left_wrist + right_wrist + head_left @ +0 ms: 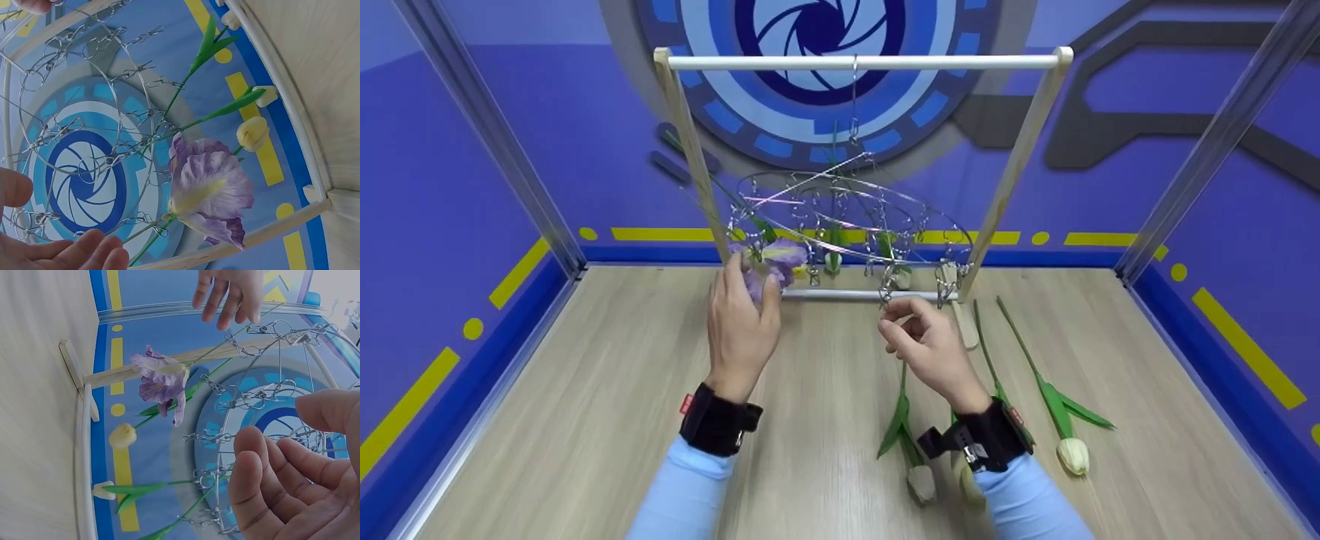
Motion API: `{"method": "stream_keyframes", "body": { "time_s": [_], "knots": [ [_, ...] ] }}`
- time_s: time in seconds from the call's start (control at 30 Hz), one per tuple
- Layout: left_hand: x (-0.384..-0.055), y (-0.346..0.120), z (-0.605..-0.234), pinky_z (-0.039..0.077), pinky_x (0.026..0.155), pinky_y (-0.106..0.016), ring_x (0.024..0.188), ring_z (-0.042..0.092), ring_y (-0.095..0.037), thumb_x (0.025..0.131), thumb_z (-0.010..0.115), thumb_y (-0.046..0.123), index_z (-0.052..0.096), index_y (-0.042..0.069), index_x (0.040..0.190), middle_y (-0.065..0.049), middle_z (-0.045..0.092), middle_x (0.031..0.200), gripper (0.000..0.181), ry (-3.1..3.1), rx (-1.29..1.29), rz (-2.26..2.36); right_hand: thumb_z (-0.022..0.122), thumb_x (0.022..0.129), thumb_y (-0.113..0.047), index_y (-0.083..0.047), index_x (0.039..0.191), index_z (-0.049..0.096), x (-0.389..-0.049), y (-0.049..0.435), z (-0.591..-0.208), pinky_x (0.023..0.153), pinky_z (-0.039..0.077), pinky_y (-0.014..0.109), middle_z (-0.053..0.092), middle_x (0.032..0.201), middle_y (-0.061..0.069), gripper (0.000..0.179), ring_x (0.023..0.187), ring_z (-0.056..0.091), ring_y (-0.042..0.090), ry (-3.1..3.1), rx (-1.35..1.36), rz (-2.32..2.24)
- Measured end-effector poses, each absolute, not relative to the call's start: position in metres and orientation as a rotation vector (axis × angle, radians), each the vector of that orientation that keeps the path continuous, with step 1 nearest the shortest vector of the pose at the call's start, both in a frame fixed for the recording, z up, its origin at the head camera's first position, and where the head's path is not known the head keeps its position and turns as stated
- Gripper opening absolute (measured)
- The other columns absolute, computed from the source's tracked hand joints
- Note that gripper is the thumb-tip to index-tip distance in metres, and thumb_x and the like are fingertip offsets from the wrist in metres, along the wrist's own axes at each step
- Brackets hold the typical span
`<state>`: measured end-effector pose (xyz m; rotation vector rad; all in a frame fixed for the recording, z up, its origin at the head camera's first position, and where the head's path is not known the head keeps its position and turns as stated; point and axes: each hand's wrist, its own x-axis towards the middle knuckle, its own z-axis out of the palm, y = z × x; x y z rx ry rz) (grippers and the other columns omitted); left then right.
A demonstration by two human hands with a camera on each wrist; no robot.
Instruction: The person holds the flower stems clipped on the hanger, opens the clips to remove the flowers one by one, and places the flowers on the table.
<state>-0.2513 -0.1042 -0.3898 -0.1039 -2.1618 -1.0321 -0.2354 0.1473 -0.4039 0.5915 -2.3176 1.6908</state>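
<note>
A purple iris-like flower (211, 188) hangs head down at the left side of a round metal clip hanger (854, 131). Beside it in the head view is my left hand (740, 322), its thumb spread from the fingers. Both wrist views show this hand's fingers loosely extended near the flower's stem, gripping nothing. My right hand (934, 349) is raised by the hanger's front clips (886, 292), fingers bent; the right wrist view shows a gap between thumb and fingers with nothing in it. A yellow tulip (253, 134) and white tulips (266, 96) also hang head down.
A wooden frame (765, 63) holds up the hanger. Loose white tulips lie on the table, one at the right (1074, 456) and one (921, 484) nearer the middle; another (973, 486) is partly under my right wrist. Patterned walls (502, 150) enclose the table.
</note>
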Motion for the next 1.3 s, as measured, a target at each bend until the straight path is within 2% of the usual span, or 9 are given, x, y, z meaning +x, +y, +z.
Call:
{"method": "stream_keyframes", "body": {
  "time_s": [0.3, 0.5, 0.7, 1.03, 1.3],
  "knots": [
    [-0.267, -0.103, -0.371, 0.053, 0.093, -0.048, 0.106, 0.064, -0.035, 0.106, 0.054, 0.014, 0.050, -0.010, 0.141, -0.025, 0.063, 0.120, 0.042, -2.096, -0.149, -1.410, 0.064, 0.100, 0.000, 0.001, 0.112, 0.067, -0.237, 0.143, -0.408, 0.061, 0.052, 0.022, 0.068, 0.099, 0.013, 0.013, 0.068, 0.065, 0.014, -2.291, 0.616, 1.723],
    [-0.268, -0.100, -0.367, 0.053, 0.089, -0.046, 0.099, 0.063, -0.033, 0.106, 0.053, 0.010, 0.059, -0.009, 0.124, -0.023, 0.064, 0.109, 0.027, -2.052, -0.191, -1.440, 0.063, 0.100, 0.000, 0.000, 0.110, 0.067, -0.235, 0.143, -0.410, 0.061, 0.051, 0.022, 0.068, 0.097, 0.012, 0.011, 0.067, 0.065, 0.013, -2.296, 0.621, 1.726],
    [-0.268, -0.095, -0.368, 0.054, 0.076, -0.036, 0.082, 0.067, -0.029, 0.106, 0.054, 0.009, 0.061, -0.006, 0.109, -0.019, 0.067, 0.095, 0.017, -2.017, -0.228, -1.467, 0.063, 0.101, -0.002, 0.000, 0.112, 0.069, -0.234, 0.142, -0.410, 0.061, 0.051, 0.022, 0.068, 0.096, 0.011, 0.013, 0.068, 0.065, 0.014, -2.308, 0.651, 1.707],
    [-0.255, -0.083, -0.370, 0.047, 0.072, -0.032, 0.079, 0.055, -0.021, 0.106, 0.056, 0.009, 0.061, -0.002, 0.102, -0.011, 0.058, 0.088, 0.013, -2.035, -0.297, -1.379, 0.063, 0.101, -0.003, 0.001, 0.111, 0.069, -0.232, 0.141, -0.408, 0.060, 0.051, 0.022, 0.069, 0.093, 0.013, 0.012, 0.067, 0.065, 0.016, -2.286, 0.667, 1.690],
    [-0.240, -0.070, -0.376, 0.044, 0.068, -0.030, 0.076, 0.051, -0.018, 0.105, 0.058, 0.009, 0.062, 0.001, 0.099, -0.008, 0.057, 0.085, 0.011, -2.077, -0.329, -1.287, 0.062, 0.102, -0.001, 0.002, 0.112, 0.068, -0.232, 0.141, -0.406, 0.062, 0.052, 0.023, 0.068, 0.094, 0.013, 0.012, 0.068, 0.065, 0.015, -2.219, 0.679, 1.740]
  ]
}}
